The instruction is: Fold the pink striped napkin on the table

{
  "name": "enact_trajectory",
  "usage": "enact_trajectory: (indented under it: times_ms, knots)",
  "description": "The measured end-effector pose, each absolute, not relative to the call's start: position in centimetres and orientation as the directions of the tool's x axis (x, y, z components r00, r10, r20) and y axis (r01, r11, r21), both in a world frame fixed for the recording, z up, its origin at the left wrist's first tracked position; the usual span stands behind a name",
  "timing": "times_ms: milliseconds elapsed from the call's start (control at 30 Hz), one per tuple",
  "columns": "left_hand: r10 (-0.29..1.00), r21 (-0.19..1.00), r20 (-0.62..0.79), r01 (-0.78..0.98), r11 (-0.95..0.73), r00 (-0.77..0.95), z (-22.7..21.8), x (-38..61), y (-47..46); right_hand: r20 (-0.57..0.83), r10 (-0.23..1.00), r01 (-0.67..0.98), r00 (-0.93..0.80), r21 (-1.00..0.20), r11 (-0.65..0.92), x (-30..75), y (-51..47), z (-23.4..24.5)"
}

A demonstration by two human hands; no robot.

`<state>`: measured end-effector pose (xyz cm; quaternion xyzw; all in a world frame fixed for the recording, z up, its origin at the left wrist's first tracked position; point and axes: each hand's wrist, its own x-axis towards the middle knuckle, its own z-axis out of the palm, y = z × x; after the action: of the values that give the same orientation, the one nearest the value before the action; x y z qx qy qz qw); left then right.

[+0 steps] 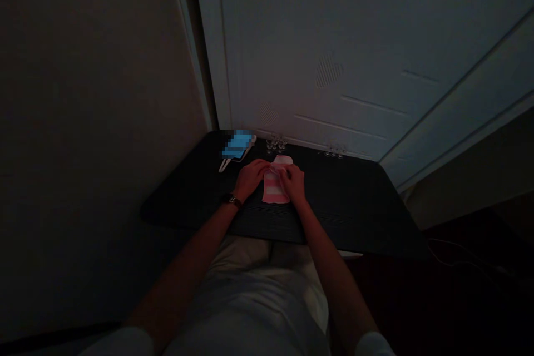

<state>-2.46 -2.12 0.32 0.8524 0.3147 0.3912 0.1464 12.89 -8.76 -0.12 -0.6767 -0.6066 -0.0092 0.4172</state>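
A small pink-and-white striped sock (273,190) lies on the dark tabletop, its white end pointing away from me. My left hand (251,174) comes in from the left, thumb and fingers closed on the sock's upper part. From the right, my right hand (294,182) pinches the fabric at about the same height. Between the two hands the cloth is bunched into a fold. The fingertips are partly hidden in the dim light. There is a dark wristwatch (232,199) on my left wrist.
The black table (346,206) stands against a white panel (292,55) with heart reliefs. At the back left sits a phone with a lit, blurred screen (238,144) and a white strap or cable (224,165). Small clear glass-like objects (276,143) and others (335,151) line the back edge.
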Motion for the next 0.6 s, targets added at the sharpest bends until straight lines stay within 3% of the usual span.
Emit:
enact_trajectory:
  times_ms: [300,600]
  knots:
    - [0.678,0.563,0.554,0.383,-0.732,0.483,0.07,-2.37,-1.80,0.526,0.805,0.703,0.275,-0.681,0.205,13.01,-8.81,-0.12]
    - [0.673,0.562,0.558,0.376,-0.737,0.486,0.09,-2.48,-1.78,0.579,0.779,0.713,0.241,-0.651,0.262,13.00,-8.93,0.08]
